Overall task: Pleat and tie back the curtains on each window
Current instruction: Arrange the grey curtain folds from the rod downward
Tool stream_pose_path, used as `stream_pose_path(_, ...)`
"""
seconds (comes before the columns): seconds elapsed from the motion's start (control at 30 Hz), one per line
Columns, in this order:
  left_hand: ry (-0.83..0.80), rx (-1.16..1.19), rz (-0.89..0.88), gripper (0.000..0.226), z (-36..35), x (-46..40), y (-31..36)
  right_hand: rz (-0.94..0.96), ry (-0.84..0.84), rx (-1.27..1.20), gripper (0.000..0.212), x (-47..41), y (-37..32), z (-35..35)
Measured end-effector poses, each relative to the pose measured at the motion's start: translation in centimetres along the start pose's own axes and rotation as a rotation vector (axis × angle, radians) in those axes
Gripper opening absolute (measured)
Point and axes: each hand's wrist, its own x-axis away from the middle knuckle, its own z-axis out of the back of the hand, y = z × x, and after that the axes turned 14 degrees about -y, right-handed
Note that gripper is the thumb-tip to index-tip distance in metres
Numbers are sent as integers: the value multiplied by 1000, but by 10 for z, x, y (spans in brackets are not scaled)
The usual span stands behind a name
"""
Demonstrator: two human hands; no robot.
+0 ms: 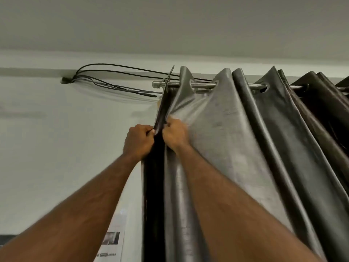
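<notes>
wall (56,148): pale, plain | ceiling (170,21): white | cables (117,76): black, loose | lower-left paper (111,242): possibly a poster

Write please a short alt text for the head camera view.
Both hands, left hand and right hand, grip the leading edge of a dark grey curtain hanging in folds from a metal rod. Black cables run along the wall.

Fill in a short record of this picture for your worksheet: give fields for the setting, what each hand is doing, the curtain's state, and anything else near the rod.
setting: grey eyelet curtain on a metal rod below the ceiling
left hand: grips the curtain's leading edge
right hand: pinches the first fold beside it
curtain state: hangs in folds, no tie-back visible
nearby: black cables run from the wall towards the rod end
</notes>
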Motion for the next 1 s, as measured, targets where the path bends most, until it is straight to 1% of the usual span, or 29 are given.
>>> stream_pose_path(0.03, -17, 6, -11, 32, 3, 1, -2, 65, -71, -40, 23, -6, -9, -7)
stream_pose_path(0.1, -41, 17, -51, 30, 4, 0, 1, 109, -171, -191, 29, -15, -13, -3)
stream_pose_path(0.17, -66, 51, -76, 30, 0, -2, 13, 124, -201, -335, 35, -14, -3, 10)
stream_pose_path(0.23, -85, 57, -72, 31, -7, -2, 28, 94, -214, -297, 34, -2, 3, 23)
stream_pose_path(0.3, -75, 132, -51, 34, -14, -3, 38, 5, -276, -216, 29, 10, 5, 33)
stream_pose_path(0.37, -24, 224, -17, 43, -22, -2, 47, -93, -341, -215, 44, 23, 5, 46)
stream_pose_path(0.4, 11, 213, -12, 45, -25, 0, 50, -113, -347, -258, 53, 27, 5, 52)
stream_pose_path(0.43, 29, 178, -7, 42, -28, 1, 52, -93, -294, -272, 56, 31, 6, 57)
stream_pose_path(0.47, 34, 151, -1, 34, -29, 1, 53, -50, -173, -220, 52, 34, 9, 62)
stream_pose_path(0.5, 38, 139, 11, 27, -29, 2, 54, 2, 6, -73, 42, 34, 15, 67)
stream_pose_path(0.53, 47, 128, 20, 23, -29, 1, 54, 39, 211, 126, 31, 34, 22, 75)
stream_pose_path(0.57, 63, 119, 23, 22, -29, 1, 54, 27, 378, 314, 21, 34, 28, 84)
stream_pose_path(0.6, 70, 109, 28, 23, -29, 0, 53, -13, 494, 448, 21, 34, 35, 93)
stream_pose_path(0.63, 77, 100, 23, 24, -28, -1, 53, -80, 554, 530, 32, 33, 44, 101)
stream_pose_path(0.67, 75, 94, 18, 24, -28, -2, 52, -156, 558, 562, 44, 32, 50, 109)
stream_pose_path(0.7, 66, 92, 11, 24, -26, -2, 52, -223, 522, 532, 52, 30, 58, 116)
stream_pose_path(0.73, 54, 86, 0, 24, -25, -3, 50, -265, 457, 445, 55, 28, 64, 122)
stream_pose_path(0.77, 39, 77, -12, 25, -24, -3, 48, -285, 375, 317, 51, 25, 70, 126)
stream_pose_path(0.8, 24, 64, -21, 25, -22, -3, 45, -283, 302, 198, 43, 22, 74, 128)
stream_pose_path(0.83, 9, 55, -32, 24, -20, -3, 43, -279, 249, 149, 34, 22, 77, 126)
stream_pose_path(0.87, -4, 51, -42, 21, -19, -2, 40, -279, 232, 159, 29, 24, 79, 123)
stream_pose_path(0.93, -24, 70, -67, 17, -18, 0, 36, -306, 268, 232, 28, 23, 76, 107)
stream_pose_path(0.97, -32, 83, -75, 18, -17, 0, 34, -316, 276, 226, 27, 18, 66, 95)
stream_pose_path(1.0, -39, 90, -84, 20, -16, 1, 33, -284, 249, 196, 26, 8, 54, 80)
